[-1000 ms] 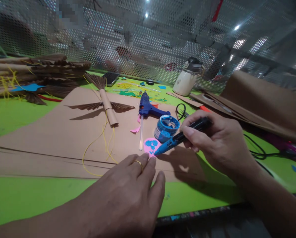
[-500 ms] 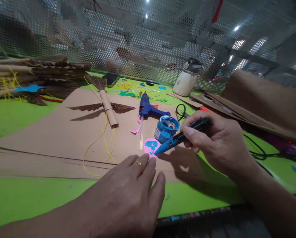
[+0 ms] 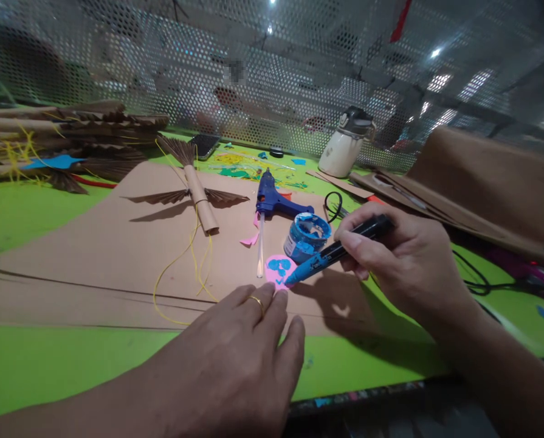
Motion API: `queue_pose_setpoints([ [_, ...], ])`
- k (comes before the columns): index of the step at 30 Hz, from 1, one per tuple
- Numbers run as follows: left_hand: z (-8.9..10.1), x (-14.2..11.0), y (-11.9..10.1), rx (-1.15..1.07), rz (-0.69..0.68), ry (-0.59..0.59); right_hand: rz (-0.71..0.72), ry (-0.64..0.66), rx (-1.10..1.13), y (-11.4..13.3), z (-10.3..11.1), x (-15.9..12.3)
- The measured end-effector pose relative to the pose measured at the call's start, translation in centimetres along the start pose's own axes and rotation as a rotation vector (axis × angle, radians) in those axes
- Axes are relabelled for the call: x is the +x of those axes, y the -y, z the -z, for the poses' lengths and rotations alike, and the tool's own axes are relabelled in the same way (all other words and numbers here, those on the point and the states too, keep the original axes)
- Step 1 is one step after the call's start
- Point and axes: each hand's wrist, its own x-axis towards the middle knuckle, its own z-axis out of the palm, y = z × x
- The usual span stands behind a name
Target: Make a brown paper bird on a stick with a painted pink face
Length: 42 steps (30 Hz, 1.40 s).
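A small pink paper cutout [image 3: 274, 280] with blue paint spots lies on brown paper [image 3: 93, 243]. The fingertips of my left hand [image 3: 247, 340] rest flat on its near edge. My right hand [image 3: 397, 261] grips a black marker-like pen [image 3: 333, 250], whose blue-coated end touches the cutout's right side. Just behind the pen stands an open jar of blue paint [image 3: 306, 240], smeared at the rim. A blue glue gun [image 3: 276, 198] lies beyond it, a clear glue stick [image 3: 260, 249] reaching toward me.
A brown paper bird [image 3: 199, 194] with pleated wings and yellow string lies left of centre. More paper birds [image 3: 71, 140] are piled at the far left. Paper scraps [image 3: 239, 164], a phone [image 3: 203, 146] and a bottle [image 3: 342, 146] stand along the back, before perforated metal mesh [image 3: 262, 79]. Folded brown paper [image 3: 490, 182] is at right.
My right hand and the pen have shifted very slightly to the right, with the pen's end still at the cutout. My left hand stays in place.
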Motion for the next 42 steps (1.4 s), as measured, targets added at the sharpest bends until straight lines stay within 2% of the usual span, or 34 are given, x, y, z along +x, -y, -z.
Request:
queue_pose_setpoints([
  [4, 0.8, 0.2, -0.2, -0.028, 0.036, 0.100, 0.009, 0.013, -0.018, 0.1, -0.1, 0.0],
  [8, 1.3, 0.5, -0.3, -0.037, 0.055, 0.129, 0.007, 0.025, -0.020, 0.1, -0.1, 0.0],
  [15, 0.4, 0.3, 0.1, 0.016, -0.006, 0.041, 0.013, 0.031, -0.015, 0.3, 0.1, 0.0],
  [24, 0.7, 0.3, 0.0, 0.005, 0.001, 0.089, 0.035, -0.030, -0.036, 0.3, -0.2, -0.2],
  [31, 0.3, 0.5, 0.2, 0.006, 0.006, 0.103, 0.051, 0.007, -0.050, 0.2, -0.2, -0.1],
  [38, -0.9, 0.0, 0.1, 0.029, 0.000, -0.035, 0.061, 0.005, -0.060, 0.2, 0.0, -0.1],
  [42, -0.9, -0.1, 0.1, 0.003, 0.009, 0.013, 0.068, -0.014, -0.064, 0.3, -0.2, -0.1],
])
